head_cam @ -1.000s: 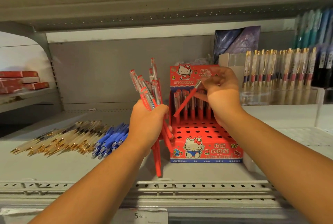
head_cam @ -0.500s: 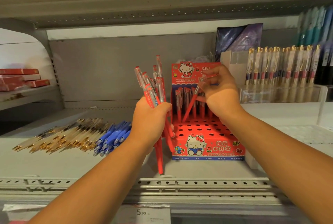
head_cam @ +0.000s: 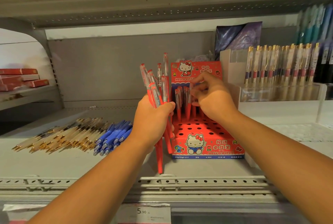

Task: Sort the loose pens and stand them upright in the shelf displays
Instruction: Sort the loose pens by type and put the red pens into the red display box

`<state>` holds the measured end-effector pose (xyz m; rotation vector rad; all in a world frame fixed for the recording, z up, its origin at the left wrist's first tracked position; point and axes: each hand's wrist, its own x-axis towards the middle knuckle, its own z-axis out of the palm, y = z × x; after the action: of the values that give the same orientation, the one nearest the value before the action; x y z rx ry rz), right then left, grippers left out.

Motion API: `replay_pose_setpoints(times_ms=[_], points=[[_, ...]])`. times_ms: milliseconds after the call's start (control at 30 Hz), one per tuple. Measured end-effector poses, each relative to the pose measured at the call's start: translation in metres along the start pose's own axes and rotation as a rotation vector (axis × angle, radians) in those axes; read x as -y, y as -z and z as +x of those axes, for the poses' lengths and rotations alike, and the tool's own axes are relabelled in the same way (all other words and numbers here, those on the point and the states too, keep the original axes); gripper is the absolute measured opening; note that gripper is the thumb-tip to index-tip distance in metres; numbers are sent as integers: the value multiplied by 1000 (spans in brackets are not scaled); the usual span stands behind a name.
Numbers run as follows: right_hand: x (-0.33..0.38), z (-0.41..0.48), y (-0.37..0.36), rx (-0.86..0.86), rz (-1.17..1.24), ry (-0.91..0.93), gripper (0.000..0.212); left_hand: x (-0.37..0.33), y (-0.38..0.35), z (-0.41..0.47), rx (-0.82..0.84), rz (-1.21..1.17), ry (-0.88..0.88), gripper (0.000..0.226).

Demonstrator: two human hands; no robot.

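My left hand [head_cam: 153, 115] grips a bundle of red pens [head_cam: 155, 85], caps up and tips hanging below my fist. Right beside it stands a red Hello Kitty display box [head_cam: 207, 144] with a top full of holes. Several red pens [head_cam: 182, 103] stand upright in its back rows. My right hand [head_cam: 212, 97] is over those rows and pinches the top of one red pen [head_cam: 190, 95], which stands nearly upright with its tip down at the holes.
Loose gold-trimmed clear pens [head_cam: 59, 137] and loose blue pens [head_cam: 113, 137] lie flat on the shelf at left. A clear stand of gold-clipped pens [head_cam: 281, 65] fills the right. Red boxes [head_cam: 19, 79] sit on a side shelf. A price tag [head_cam: 144, 212] hangs on the front rail.
My right hand has lowered the single red pen from a slant to nearly upright in the box's back rows. The left hand kept its bundle, drifting slightly.
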<state>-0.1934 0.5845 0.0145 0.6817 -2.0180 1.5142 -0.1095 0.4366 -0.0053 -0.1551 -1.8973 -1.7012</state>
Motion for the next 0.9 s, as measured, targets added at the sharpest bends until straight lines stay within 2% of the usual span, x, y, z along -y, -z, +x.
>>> replay_pose_setpoints(times_ms=[100, 233, 300, 400, 467, 533, 633, 900], points=[[0, 1, 1, 21, -11, -10, 39, -2, 0, -2, 21, -18, -2, 16], [-5, 4, -1, 94, -160, -27, 17, -4, -1, -4, 64, -31, -17, 14], [-6, 2, -1, 122, -201, -47, 22, -3, -1, -4, 82, -31, -29, 13], [-1, 0, 1, 61, -256, 6, 20, -2, -1, -4, 105, -45, -32, 12], [6, -1, 2, -1, -167, 51, 17, -2, 0, -4, 133, -60, -32, 11], [16, -3, 2, -36, 46, 101, 15, -3, 0, -5, 166, -74, -34, 10], [28, -7, 2, 11, 320, 120, 9, -3, -1, -6, 203, -82, -22, 9], [30, -8, 1, 63, 512, -22, 12, -1, 0, -6, 263, -70, -7, 6]])
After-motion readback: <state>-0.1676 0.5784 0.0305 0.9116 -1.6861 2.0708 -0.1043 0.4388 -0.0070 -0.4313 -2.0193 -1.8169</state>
